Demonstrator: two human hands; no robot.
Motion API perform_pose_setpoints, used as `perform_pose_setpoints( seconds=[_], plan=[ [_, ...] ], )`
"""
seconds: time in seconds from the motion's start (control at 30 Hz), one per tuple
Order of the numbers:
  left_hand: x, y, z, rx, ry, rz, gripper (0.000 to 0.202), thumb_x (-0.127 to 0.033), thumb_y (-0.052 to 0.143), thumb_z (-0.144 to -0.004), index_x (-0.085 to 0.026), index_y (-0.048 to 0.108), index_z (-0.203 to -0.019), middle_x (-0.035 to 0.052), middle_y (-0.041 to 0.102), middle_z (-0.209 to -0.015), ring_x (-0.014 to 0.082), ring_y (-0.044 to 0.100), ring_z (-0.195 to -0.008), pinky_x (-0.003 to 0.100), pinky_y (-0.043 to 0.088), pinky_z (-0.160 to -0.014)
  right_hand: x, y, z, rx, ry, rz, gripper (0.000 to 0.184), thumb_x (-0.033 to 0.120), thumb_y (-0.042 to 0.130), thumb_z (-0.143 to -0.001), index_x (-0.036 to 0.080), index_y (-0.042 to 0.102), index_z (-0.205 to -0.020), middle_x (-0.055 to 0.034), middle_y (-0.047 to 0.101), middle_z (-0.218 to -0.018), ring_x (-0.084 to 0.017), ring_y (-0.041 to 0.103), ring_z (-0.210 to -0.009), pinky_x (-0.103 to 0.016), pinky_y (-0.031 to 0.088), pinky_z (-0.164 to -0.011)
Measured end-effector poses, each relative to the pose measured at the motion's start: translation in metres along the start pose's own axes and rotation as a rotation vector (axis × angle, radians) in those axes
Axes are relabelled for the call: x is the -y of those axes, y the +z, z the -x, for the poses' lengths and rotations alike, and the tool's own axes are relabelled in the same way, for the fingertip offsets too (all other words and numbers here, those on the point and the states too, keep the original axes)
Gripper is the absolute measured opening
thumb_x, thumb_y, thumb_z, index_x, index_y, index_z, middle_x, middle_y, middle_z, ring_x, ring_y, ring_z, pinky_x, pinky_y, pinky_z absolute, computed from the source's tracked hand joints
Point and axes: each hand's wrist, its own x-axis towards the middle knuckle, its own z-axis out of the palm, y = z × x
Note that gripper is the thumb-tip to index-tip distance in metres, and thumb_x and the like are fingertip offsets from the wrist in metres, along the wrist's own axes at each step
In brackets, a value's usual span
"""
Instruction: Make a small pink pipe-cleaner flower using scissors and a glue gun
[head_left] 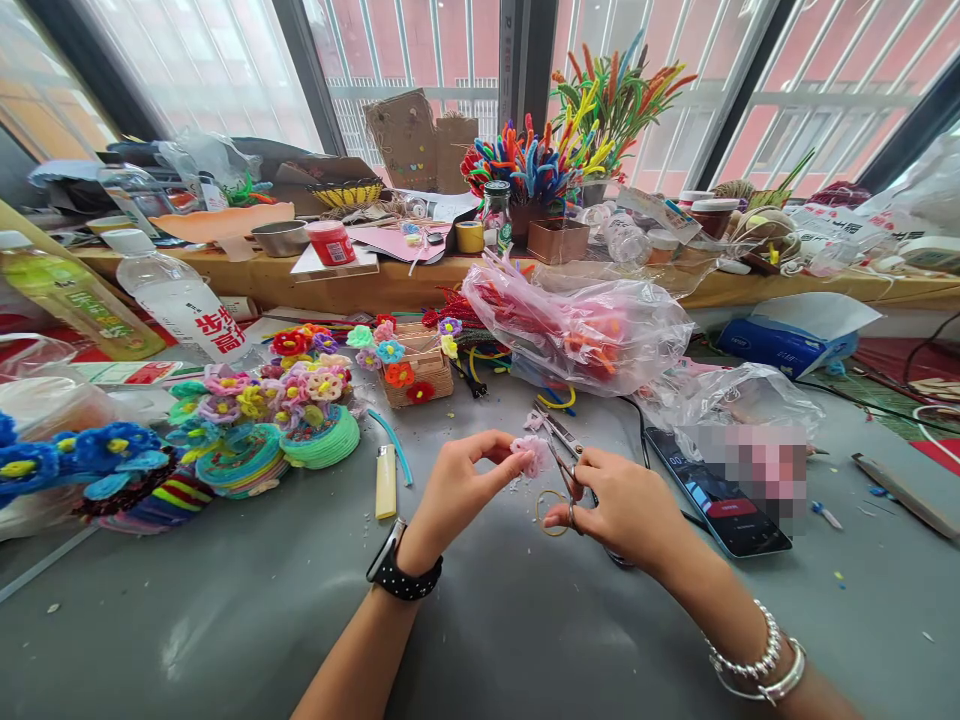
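Observation:
Between the thumb and fingers of my left hand (461, 490) is a small pale pink fuzzy flower (531, 455), held above the grey table. My right hand (626, 505) grips a pair of scissors (564, 470), with its thumb and fingers at the handle loops. The scissor blades point up and left, right against the flower's edge; whether they touch it I cannot tell. Just behind the flower lie another small pink piece (534, 420) and a second metal tool (561, 432), partly hidden. Tiny pale clippings are scattered under the hands.
A cream lighter (385, 482) and a blue pipe cleaner (394, 447) lie left of my hands. Farther left stand flower-covered round pieces (321, 437) and bottles (180, 295). A phone (716, 492) lies at right. Behind are a flower-trimmed woven box (415, 365) and a pink plastic bag (577, 325).

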Motion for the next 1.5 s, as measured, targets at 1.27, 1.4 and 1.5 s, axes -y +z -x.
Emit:
perform_pose_setpoints(
  seconds=[1.27,1.4,1.5],
  plan=[
    [-0.0016,-0.0005,-0.0005,-0.048,0.107,-0.154,0.019,-0.032,0.05,-0.075,-0.017,0.062,-0.074,-0.0007,0.063,-0.064,0.0115,0.054,-0.06,0.021,0.041,-0.059,0.0008,0.0036,-0.0001,-0.102,0.065,0.163,0.062,0.07,0.029,-0.068,0.017,0.061,-0.067,-0.0042,0.059,-0.065,-0.017,0.058,-0.054,-0.026,0.032,-0.047],
    [-0.0012,0.0003,-0.0004,-0.046,0.105,-0.175,0.018,-0.031,0.051,-0.075,-0.018,0.062,-0.074,-0.0016,0.062,-0.063,0.0111,0.054,-0.059,0.021,0.041,-0.059,0.001,0.0042,-0.0003,-0.097,0.045,0.177,0.06,0.07,0.032,-0.068,0.018,0.062,-0.067,-0.004,0.059,-0.065,-0.016,0.059,-0.055,-0.025,0.031,-0.047],
    [-0.0007,0.0011,-0.0005,-0.043,0.092,-0.185,0.017,-0.031,0.051,-0.075,-0.018,0.062,-0.075,-0.0019,0.062,-0.064,0.0111,0.055,-0.06,0.021,0.04,-0.061,0.0008,0.0057,-0.0006,-0.099,0.036,0.181,0.058,0.068,0.033,-0.069,0.019,0.064,-0.067,-0.0039,0.059,-0.066,-0.015,0.059,-0.055,-0.024,0.031,-0.047]
  ],
)
